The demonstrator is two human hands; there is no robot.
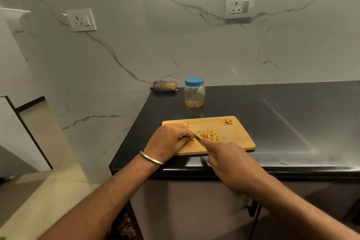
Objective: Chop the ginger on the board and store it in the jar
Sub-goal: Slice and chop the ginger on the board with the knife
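1. Wooden cutting board (233, 138) lies flat on the black stone table (292, 122), near its front edge and left corner.
2. Chopped ginger (208, 135), in short yellow strips, sits in a loose pile near the middle of the board.
3. Two more ginger scraps lie apart from the pile: one (186, 124) at the board's far left edge, just beyond the left hand's knuckles, and one (228, 121) near the far right corner.
4. The left hand (168, 140) rests on the left part of the board with its fingers curled down, pinching a small ginger piece (192, 139) against the wood; only a sliver of that piece shows under the fingertips.
5. A metal bangle (152, 158) circles the left wrist.
6. The right hand (229, 159) comes in from the near right, curled round the handle of a knife (197, 136), with the index finger stretched along the top of the blade. The handle itself is hidden by the hand.
7. The blade runs between the left fingertips and the pile, its tip towards the far left.
8. A clear plastic jar (194, 94) with a blue lid (194, 81) screwed on stands upright on the table behind the board, well apart from it; a little yellowish matter shows at its bottom.
9. A folded checked cloth (165, 85) lies at the table's back left corner, against the marble wall (136, 45).
10. Two white wall sockets (81, 20) (240, 6) are set in that wall.
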